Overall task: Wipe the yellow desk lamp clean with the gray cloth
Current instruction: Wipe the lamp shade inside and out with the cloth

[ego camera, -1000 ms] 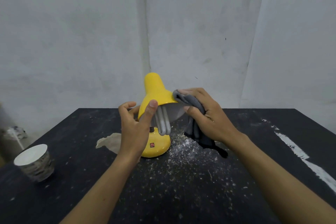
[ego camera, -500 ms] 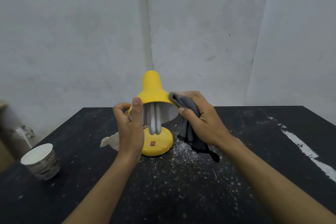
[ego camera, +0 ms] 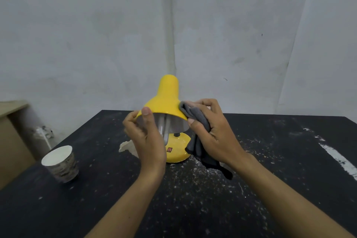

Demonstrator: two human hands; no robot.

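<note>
A yellow desk lamp [ego camera: 166, 98] stands on the black table, shade tilted so its open mouth and white bulb tubes face me, round base with a red switch below. My left hand [ego camera: 147, 139] pinches the left rim of the shade, thumb on the outside edge. My right hand [ego camera: 212, 131] holds the gray cloth [ego camera: 199, 139] bunched against the shade's right rim; the cloth's tail hangs down beside the base to the table.
The black table [ego camera: 270, 170] is strewn with white dust and crumbs in front of the lamp. A paper cup [ego camera: 60, 163] stands at the left. A pale scrap [ego camera: 126, 147] lies behind my left hand. White streak at right; cardboard box far left.
The lamp shade has swung from pointing left to facing me more squarely. Both hands stay on its rim, the cloth still at the right edge.
</note>
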